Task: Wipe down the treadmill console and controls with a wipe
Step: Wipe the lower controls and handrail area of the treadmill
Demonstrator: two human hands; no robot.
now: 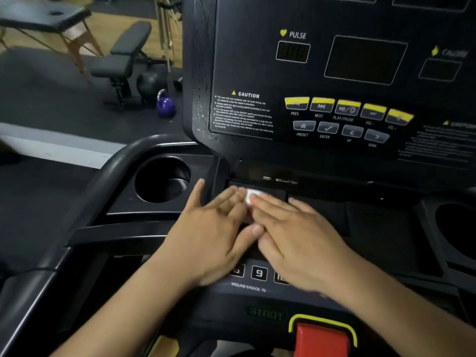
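Observation:
The black treadmill console fills the upper right, with dark displays and a row of yellow-topped buttons. Below it lies a flat tray shelf. Both hands press flat on that shelf, side by side. My left hand and my right hand cover a white wipe, of which only a small piece shows between the fingertips. Numbered incline keys peek out under the wrists.
A round cup holder sits left of the hands, another at the right edge. A red stop button with yellow rim is at the bottom. The curved handrail runs left. A weight bench and a purple kettlebell stand beyond.

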